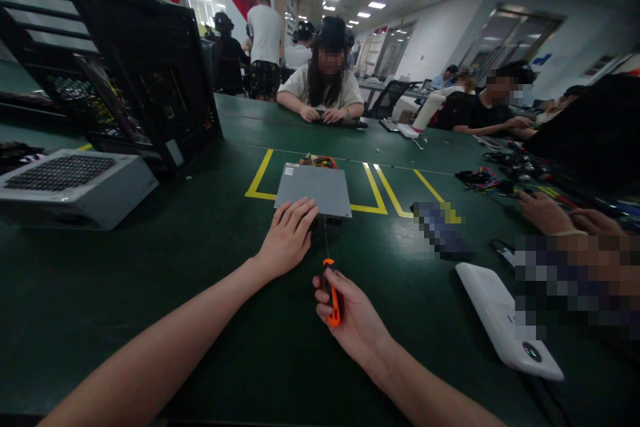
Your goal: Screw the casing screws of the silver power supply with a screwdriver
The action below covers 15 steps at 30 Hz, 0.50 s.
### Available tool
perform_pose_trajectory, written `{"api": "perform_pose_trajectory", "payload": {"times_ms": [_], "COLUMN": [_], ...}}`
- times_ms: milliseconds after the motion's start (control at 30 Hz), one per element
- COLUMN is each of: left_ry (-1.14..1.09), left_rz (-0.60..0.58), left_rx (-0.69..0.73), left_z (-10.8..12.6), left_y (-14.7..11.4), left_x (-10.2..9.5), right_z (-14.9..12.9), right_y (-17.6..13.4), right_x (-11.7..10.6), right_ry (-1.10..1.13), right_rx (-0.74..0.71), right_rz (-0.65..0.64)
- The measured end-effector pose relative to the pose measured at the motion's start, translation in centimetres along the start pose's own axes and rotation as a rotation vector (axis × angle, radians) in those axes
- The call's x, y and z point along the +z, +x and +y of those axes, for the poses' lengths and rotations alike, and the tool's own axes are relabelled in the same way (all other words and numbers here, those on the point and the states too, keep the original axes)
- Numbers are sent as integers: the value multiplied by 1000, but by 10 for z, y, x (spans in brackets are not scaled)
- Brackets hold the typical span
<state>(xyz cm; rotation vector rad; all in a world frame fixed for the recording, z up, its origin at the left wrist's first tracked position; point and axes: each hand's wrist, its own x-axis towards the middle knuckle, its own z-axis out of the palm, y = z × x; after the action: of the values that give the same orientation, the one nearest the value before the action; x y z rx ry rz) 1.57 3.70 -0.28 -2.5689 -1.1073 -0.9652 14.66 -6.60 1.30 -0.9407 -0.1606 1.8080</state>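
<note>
A grey metal power supply unit (pixel 320 188) lies on the green table within yellow tape marks. Colored cables (pixel 320 160) bunch up at its far side. My left hand (pixel 287 237) rests on its near left corner, fingers stretched flat over the top; the thumb is hidden. In my right hand (pixel 347 307), the fingers wrap round the orange and black handle of a screwdriver (pixel 328 265). Its thin shaft points away from me, and the tip meets the unit's near side, where the exact contact point is too small to make out.
At left stand a black computer case (pixel 150 73) and another power supply (pixel 80 187). To the right lie a white power bank (pixel 505 320), a blurred dark item (pixel 443 230) and cables (pixel 483 180), with another person's hands (pixel 550 213) nearby. Someone (pixel 323 80) sits opposite.
</note>
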Motion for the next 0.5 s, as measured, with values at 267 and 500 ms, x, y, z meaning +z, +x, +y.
{"api": "perform_pose_trajectory", "payload": {"times_ms": [267,500], "left_ry": [1,4], "left_rz": [11,-7], "left_rx": [4,1], "left_z": [0,0], "left_y": [1,0], "left_x": [-1,-1], "right_z": [0,0], "right_y": [-1,-1], "right_x": [0,2], "right_ry": [-4,-7], "right_rx": [73,35], "right_rz": [3,23]}}
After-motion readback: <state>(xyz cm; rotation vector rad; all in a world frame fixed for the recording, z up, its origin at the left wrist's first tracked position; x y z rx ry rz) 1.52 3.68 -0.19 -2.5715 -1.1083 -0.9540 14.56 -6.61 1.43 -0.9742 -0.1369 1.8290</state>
